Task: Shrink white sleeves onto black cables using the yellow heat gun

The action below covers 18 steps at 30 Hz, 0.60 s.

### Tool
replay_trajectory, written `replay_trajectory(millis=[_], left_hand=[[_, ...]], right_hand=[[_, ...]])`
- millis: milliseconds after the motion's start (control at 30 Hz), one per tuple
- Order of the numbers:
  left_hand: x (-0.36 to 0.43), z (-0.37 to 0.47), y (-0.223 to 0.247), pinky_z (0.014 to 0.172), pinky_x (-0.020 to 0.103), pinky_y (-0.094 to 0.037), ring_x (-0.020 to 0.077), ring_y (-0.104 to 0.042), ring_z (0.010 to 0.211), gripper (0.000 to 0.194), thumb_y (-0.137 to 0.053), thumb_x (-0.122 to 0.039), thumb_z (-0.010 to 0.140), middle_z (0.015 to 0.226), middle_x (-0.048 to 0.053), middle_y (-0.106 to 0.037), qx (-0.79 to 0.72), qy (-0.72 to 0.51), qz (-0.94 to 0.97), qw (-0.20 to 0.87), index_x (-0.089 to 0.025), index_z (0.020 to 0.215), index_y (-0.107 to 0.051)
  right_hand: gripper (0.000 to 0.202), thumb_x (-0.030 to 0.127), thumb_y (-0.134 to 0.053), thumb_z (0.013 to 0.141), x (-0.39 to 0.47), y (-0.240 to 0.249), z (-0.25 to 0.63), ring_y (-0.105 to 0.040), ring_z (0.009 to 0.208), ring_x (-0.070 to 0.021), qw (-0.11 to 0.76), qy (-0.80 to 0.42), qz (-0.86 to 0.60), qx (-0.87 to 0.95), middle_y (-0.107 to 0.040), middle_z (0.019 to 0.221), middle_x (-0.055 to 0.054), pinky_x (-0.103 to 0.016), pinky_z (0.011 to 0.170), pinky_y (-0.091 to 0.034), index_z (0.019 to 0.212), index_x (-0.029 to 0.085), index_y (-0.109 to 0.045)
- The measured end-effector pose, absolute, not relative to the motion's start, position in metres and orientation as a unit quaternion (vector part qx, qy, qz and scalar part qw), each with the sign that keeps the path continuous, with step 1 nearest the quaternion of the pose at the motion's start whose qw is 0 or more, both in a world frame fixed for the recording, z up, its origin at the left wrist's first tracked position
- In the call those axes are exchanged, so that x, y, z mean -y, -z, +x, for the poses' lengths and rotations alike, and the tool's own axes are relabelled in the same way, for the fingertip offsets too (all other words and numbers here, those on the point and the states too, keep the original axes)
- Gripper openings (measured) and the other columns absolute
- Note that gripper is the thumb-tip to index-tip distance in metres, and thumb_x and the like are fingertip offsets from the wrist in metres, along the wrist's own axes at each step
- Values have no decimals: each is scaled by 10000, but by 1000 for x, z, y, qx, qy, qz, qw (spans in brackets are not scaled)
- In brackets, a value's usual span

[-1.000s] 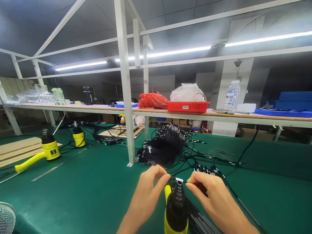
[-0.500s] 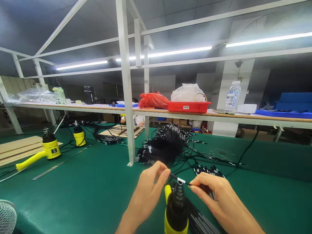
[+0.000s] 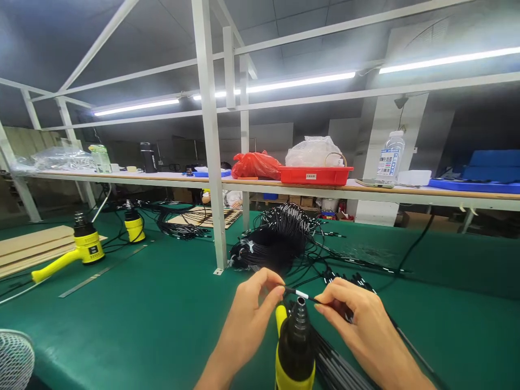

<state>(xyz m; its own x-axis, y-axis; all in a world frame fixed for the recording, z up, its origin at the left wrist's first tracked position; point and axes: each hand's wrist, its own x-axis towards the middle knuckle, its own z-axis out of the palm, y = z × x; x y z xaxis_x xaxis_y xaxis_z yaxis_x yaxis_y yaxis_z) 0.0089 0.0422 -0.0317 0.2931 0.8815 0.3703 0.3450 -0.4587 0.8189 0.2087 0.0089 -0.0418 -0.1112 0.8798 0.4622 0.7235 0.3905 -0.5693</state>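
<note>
Between my two hands a thin black cable (image 3: 290,290) is stretched, with a white sleeve (image 3: 301,294) around it. My left hand (image 3: 254,311) pinches the cable at one side of the sleeve. On the other side my right hand (image 3: 357,319) grips it between thumb and fingers. Just below the sleeve stands a yellow and black heat gun (image 3: 298,336), its metal nozzle pointing up. The sleeve is slightly above the nozzle's mouth. A bundle of black cables (image 3: 337,363) lies beside the heat gun, partly under my right hand.
Behind my hands lies a big heap of black cables (image 3: 272,244) near a white post (image 3: 211,135). Two more heat guns, a near one (image 3: 90,246) and a farther one (image 3: 134,226), stand at left. The shelf carries a red tray (image 3: 317,176) and a bottle (image 3: 392,157).
My hands have lifted the cable slightly, so the white sleeve now sits a bit higher off the nozzle. Both hands keep their hold. The camera view has shifted slightly.
</note>
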Motion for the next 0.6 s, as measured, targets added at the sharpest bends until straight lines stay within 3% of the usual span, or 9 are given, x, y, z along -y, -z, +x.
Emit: replay_trajectory(millis=[200, 367, 433, 600], left_hand=[[-47, 0, 35, 737, 284, -400, 186, -537, 776, 248, -474, -441, 954, 766, -20, -576, -464, -459, 711, 262, -227, 1052, -552], [-53, -31, 57, 716, 284, -407, 192, -531, 740, 310, -494, -530, 918, 733, -23, -563, -520, -439, 696, 228, -235, 963, -576], [-56, -44, 68, 715, 282, -418, 202, -547, 755, 356, -508, -581, 889, 743, -17, -577, -542, -426, 690, 223, -236, 915, -590], [-59, -59, 84, 693, 275, -438, 222, -579, 767, 442, -508, -673, 845, 737, -11, -607, -590, -402, 673, 194, -245, 864, -613]], right_hand=[[239, 374, -511, 935, -43, 52, 250, -611, 748, -171, 402, -58, -643, 649, -694, 867, -10, -283, 700, -457, 853, 221, -675], [218, 187, -520, 931, -91, 96, 302, -652, 920, -238, 332, -28, -767, 549, -693, 991, -127, -396, 861, -485, 1087, 86, -633], [251, 177, -547, 931, -99, 120, 300, -626, 1023, -239, 299, -23, -788, 538, -662, 1093, -112, -442, 915, -481, 1167, 102, -590], [128, 257, -609, 926, -104, 180, 253, -663, 908, -183, 208, -87, -757, 613, -693, 948, -28, -386, 840, -537, 978, 153, -663]])
